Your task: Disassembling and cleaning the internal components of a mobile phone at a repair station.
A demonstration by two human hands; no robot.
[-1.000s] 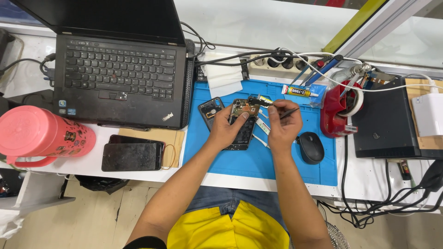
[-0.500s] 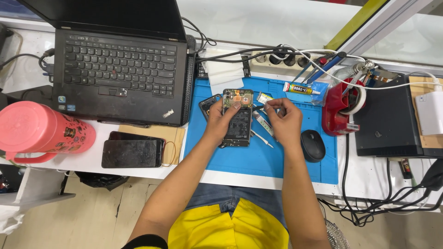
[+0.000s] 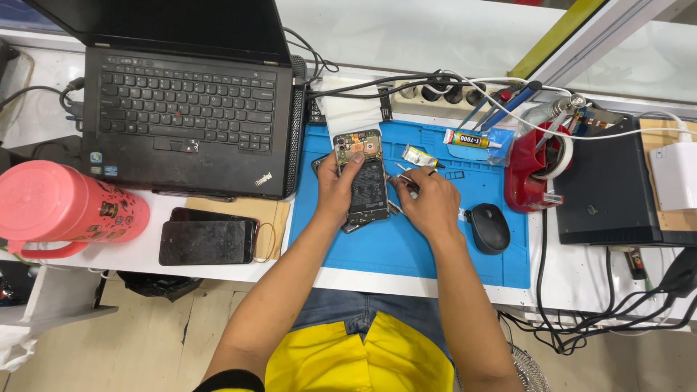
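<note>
An opened phone is held over the blue mat.

The phone [image 3: 361, 176], its back cover off, is gripped along its left edge by the left hand [image 3: 335, 190], thumb laid across it. Just to its right, a thin tool [image 3: 404, 174] is pinched in the right hand [image 3: 428, 203]. A mouse [image 3: 491, 228] lies on the mat [image 3: 406, 250] nearby.

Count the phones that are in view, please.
2 clearly: an opened phone in the left hand, and a dark phone beside the pink jug. Others may be hidden beneath.

Opened phone [image 3: 365, 178], circuitry exposed, upright
</note>
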